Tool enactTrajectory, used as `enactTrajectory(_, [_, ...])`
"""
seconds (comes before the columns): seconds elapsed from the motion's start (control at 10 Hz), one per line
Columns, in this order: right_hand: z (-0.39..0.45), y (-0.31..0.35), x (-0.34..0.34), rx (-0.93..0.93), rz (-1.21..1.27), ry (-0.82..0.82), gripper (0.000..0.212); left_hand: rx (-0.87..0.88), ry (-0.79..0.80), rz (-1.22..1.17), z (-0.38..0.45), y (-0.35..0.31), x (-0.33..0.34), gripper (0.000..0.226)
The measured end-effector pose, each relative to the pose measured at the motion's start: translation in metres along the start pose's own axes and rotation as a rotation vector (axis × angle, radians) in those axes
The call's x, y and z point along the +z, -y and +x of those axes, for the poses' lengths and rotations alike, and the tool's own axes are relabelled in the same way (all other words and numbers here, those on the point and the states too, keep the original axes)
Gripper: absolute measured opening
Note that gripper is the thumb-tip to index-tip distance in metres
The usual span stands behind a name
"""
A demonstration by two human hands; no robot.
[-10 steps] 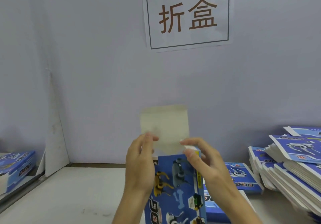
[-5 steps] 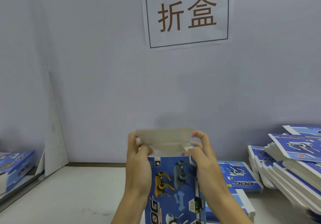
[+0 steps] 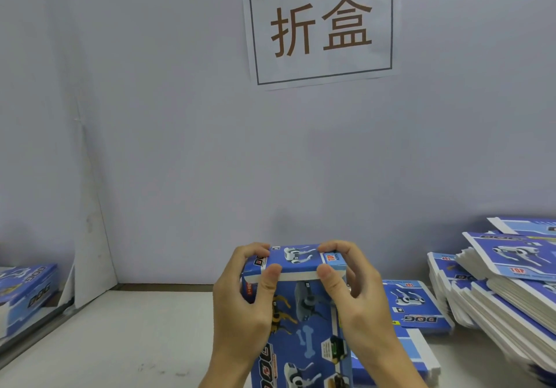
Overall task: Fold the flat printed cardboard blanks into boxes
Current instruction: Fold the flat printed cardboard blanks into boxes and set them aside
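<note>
A blue printed box with robot dog pictures stands upright in front of me, held at its top end. Its top flap is folded down over the opening, with a white edge showing along the front. My left hand grips the left top corner, thumb on the flap's front edge and fingers behind. My right hand grips the right top corner the same way. A tall stack of flat printed blanks lies at the right.
A flat blue blank lies on the white table behind the box. Another blue box sits at the far left on a lower ledge. A paper sign with two characters hangs on the grey wall.
The plain top flap stood upright a second ago; both hands have folded it down and now it lies closed over the box top, printed side up.
</note>
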State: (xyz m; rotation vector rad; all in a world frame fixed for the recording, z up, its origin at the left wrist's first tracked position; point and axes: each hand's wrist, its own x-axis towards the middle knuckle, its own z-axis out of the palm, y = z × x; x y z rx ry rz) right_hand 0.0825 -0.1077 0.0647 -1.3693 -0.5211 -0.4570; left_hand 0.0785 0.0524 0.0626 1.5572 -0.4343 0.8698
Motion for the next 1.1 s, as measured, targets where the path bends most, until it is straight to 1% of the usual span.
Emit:
enactTrajectory(0.1, [-0.002, -0.004, 0.000, 0.005, 0.029, -0.024, 0.036, -0.029, -0.016, -0.014, 0.000, -0.001, 0.005, 0.039])
enactTrajectory(0.2, [0.001, -0.003, -0.006, 0.044, 0.051, 0.064, 0.062, -0.134, 0.072, -0.210, 0.005, -0.006, 0.009, 0.055])
enactTrajectory(0.3, [0.006, -0.002, -0.013, 0.132, 0.047, 0.054, 0.092, -0.263, 0.119, -0.251, 0.010, -0.009, 0.009, 0.070])
enactTrajectory(0.4, [0.013, 0.000, -0.021, 0.128, 0.099, -0.183, 0.086, -0.440, 0.271, -0.188, 0.011, -0.004, -0.001, 0.082])
enactTrajectory(0.5, [0.019, 0.000, -0.035, 0.170, 0.280, -0.398, 0.088, -0.580, 0.565, -0.062, 0.009, -0.001, -0.016, 0.077])
enactTrajectory(0.6, [0.016, 0.002, -0.048, 0.230, 0.577, -0.392, 0.057, -0.601, 0.666, -0.001, 0.009, -0.003, -0.027, 0.071])
enactTrajectory(0.7, [0.009, 0.002, -0.068, 0.296, 0.959, -0.516, 0.048, -0.677, 0.666, -0.075, 0.013, -0.009, -0.046, 0.070])
enactTrajectory(0.8, [0.005, -0.003, -0.080, 0.409, 1.093, -0.499, 0.052, -0.791, 0.611, -0.161, 0.015, -0.016, -0.074, 0.072])
enactTrajectory(0.9, [0.002, -0.016, -0.083, 0.436, 1.024, -0.656, 0.044, -0.650, 0.331, -0.354, 0.022, -0.021, -0.092, 0.063])
enactTrajectory(1.0, [0.005, -0.013, -0.073, 0.438, 0.851, -0.696, 0.039, -0.381, -0.197, -0.641, 0.039, -0.026, -0.109, 0.030])
enactTrajectory(1.1, [0.006, -0.018, -0.069, 0.494, 0.742, -0.682, 0.036, -0.440, -0.427, -0.633, 0.044, -0.018, -0.122, 0.070])
